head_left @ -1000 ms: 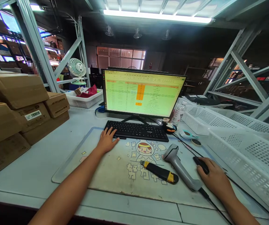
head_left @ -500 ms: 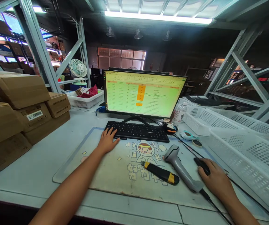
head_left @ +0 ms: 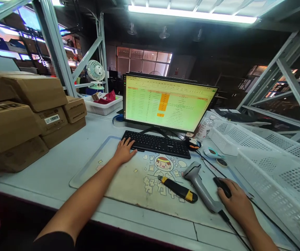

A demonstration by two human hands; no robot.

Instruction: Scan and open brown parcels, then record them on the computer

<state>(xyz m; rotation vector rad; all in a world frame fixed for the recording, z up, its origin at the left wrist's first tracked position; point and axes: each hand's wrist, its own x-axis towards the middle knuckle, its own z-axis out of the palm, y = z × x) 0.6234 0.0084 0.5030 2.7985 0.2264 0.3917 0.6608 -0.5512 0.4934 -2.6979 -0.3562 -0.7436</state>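
Observation:
My left hand (head_left: 124,150) lies on the left end of the black keyboard (head_left: 160,144), fingers spread over the keys. A black computer mouse (head_left: 222,187) sits under my right hand (head_left: 237,202), whose fingers curve around it. Left of the mouse, a grey barcode scanner (head_left: 203,190) rests on the printed desk mat (head_left: 124,184). Beside the scanner is a black and yellow utility knife (head_left: 178,189). Behind the keyboard stands a monitor (head_left: 165,104) showing a spreadsheet with orange cells.
Cardboard boxes (head_left: 37,92) are stacked at the left. White plastic baskets (head_left: 272,174) line the right side, near a plastic bottle (head_left: 205,127) and tape rolls (head_left: 221,162). Another white basket (head_left: 104,106) with a red item stands behind, near a fan (head_left: 95,70).
The camera view has turned slightly left and tilted, so more of the box stack and my left sleeve show. Both hands keep their places on the keyboard and mouse.

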